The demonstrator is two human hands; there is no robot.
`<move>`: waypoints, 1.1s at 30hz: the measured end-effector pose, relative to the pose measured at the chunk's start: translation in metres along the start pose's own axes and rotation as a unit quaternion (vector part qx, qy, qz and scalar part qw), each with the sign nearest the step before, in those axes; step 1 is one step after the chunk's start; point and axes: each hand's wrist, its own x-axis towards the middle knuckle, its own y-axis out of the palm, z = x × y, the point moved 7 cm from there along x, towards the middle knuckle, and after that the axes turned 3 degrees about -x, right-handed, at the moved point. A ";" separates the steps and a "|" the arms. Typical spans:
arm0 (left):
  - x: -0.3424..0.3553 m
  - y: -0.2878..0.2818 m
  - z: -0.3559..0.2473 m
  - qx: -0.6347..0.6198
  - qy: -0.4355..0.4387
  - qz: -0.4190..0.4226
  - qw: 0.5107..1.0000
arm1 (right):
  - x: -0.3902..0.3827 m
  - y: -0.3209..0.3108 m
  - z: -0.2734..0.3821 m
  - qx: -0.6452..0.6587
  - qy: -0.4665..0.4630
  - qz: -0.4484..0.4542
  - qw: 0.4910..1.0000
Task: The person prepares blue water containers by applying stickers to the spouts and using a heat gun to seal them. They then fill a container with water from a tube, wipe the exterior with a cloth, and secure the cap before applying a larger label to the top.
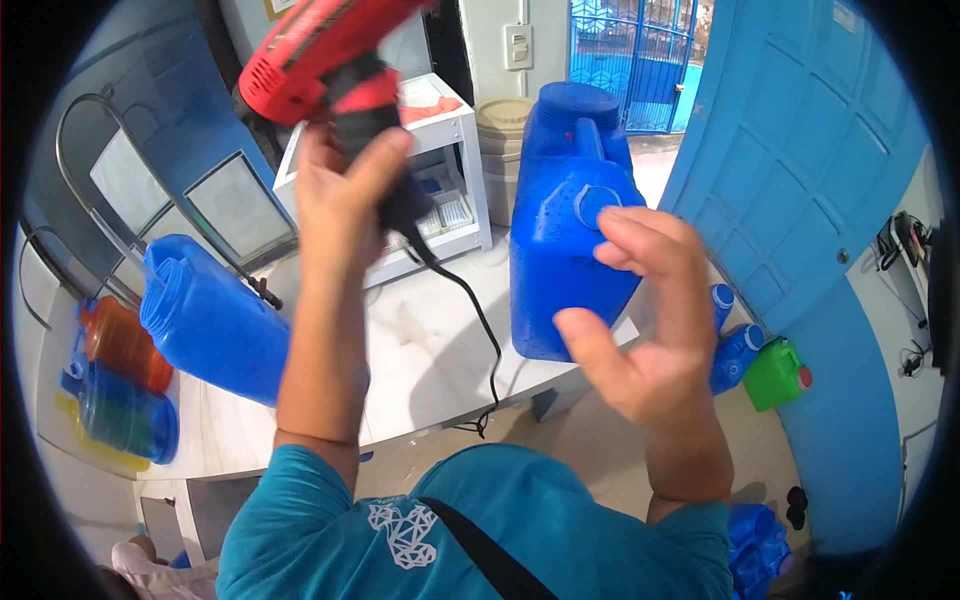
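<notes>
My left hand (355,185) grips the black handle of a red and black gun-shaped power tool (300,65), raised over the counter, its black cord hanging down. My right hand (640,320) is open, fingers curved apart, at the right of an upright blue jerrycan (560,290) with a large lid on top and a small round spout (598,205) near my fingertips; whether they touch it is unclear. Another blue container (215,320) with an open mouth and a metal tube at it stands at the left, partly behind my left forearm.
The white counter (430,370) holds a white shelf unit (465,180) and, far left, coloured jugs (130,350). A beige bucket (500,140) sits behind. A blue door (780,150) stands right, with several containers (775,375) on the floor. Another person (140,570) is partly visible bottom left.
</notes>
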 end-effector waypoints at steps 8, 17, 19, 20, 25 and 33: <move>-0.143 0.140 0.017 0.181 0.124 0.231 0.948 | -0.027 0.000 -0.010 0.173 0.097 -0.032 0.980; -0.169 0.193 0.024 0.215 0.188 0.368 0.885 | -0.107 -0.078 -0.065 0.116 0.227 -0.095 0.962; -0.143 0.171 0.020 0.272 0.223 0.299 0.887 | -0.123 -0.106 -0.063 0.002 0.213 -0.079 0.974; -0.126 0.154 0.023 0.294 0.220 0.230 0.901 | -0.129 -0.117 -0.059 -0.054 0.204 -0.070 0.975; -0.083 0.140 0.042 0.412 0.147 0.132 0.890 | -0.182 -0.149 -0.072 -0.020 0.300 0.060 0.952; -0.065 0.155 0.048 0.339 0.188 0.315 0.866 | -0.191 -0.151 -0.062 -0.157 0.235 0.167 0.944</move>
